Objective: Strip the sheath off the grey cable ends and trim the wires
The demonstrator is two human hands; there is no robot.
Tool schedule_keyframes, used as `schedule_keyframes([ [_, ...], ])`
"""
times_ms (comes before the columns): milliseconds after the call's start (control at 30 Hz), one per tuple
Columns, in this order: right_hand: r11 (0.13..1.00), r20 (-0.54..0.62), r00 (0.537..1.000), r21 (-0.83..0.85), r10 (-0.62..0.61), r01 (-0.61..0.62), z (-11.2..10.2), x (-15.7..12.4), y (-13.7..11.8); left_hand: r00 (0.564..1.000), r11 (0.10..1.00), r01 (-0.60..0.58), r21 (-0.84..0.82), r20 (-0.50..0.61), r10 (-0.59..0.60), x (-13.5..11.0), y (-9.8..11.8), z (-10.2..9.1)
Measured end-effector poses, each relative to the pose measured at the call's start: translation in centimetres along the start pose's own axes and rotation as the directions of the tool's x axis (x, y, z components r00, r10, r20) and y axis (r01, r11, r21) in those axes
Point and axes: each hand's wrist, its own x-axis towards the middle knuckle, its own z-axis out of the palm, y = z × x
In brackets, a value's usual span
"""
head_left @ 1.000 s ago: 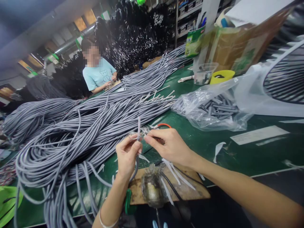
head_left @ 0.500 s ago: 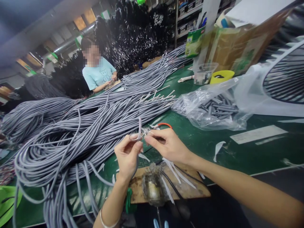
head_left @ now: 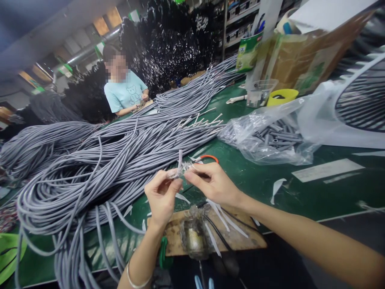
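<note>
My left hand (head_left: 162,192) is closed in a pinch around the end of a grey cable (head_left: 179,160), whose pale tip sticks up above the fingers. Frayed silvery strands (head_left: 184,169) spread between the two hands. My right hand (head_left: 212,180) pinches at those strands from the right, its thumb and forefinger pressed together. Just behind the right fingers shows an orange-red loop (head_left: 209,157), perhaps a tool handle. Below the hands, a small motor-like metal device (head_left: 194,239) is fixed to a wooden board (head_left: 243,237).
Bundled grey cables (head_left: 99,172) cover the left of the green table (head_left: 249,180). On the right lie a clear bag of short grey tubes (head_left: 273,136), a white fan (head_left: 361,96) and a yellow dish (head_left: 282,97). A co-worker (head_left: 126,90) sits across. White scraps (head_left: 277,188) are scattered about.
The cable's pale tip has tilted slightly to the right, and the strands between my fingers have shifted a little. Both hands stay in nearly the same place.
</note>
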Motion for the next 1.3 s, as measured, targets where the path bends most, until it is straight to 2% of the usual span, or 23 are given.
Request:
schedule_keyframes([
  [367,0.999,0.004,1.000,-0.047,-0.007,0.008,-0.09,0.04,-0.18,0.998,0.999,0.025,-0.042,-0.056,-0.027,0.01,-0.16,0.24],
  [533,0.998,-0.004,1.000,-0.056,0.009,-0.010,-0.08,0.09,-0.16,0.998,0.999,0.026,-0.041,-0.048,-0.027,0.03,-0.25,0.20],
  [867,0.998,-0.027,0.999,0.060,0.029,-0.028,0.17,0.03,-0.10,0.998,0.999,0.033,-0.018,-0.044,-0.034,-0.18,-0.25,0.36],
  [1033,0.998,-0.050,0.998,0.048,0.047,-0.045,0.06,0.14,-0.16,0.997,0.987,-0.049,0.155,-0.055,0.058,-0.68,-0.43,0.31],
  [1133,0.999,-0.088,0.996,-0.025,0.031,-0.033,-0.10,0.11,-0.14,0.995,0.947,-0.098,0.306,0.042,0.089,-0.79,-0.39,0.23],
  [1300,0.991,-0.119,0.992,-0.130,-0.035,0.020,-0.53,0.04,-0.46,0.985,0.865,-0.121,0.487,0.164,0.045,-0.39,-0.05,0.20],
])
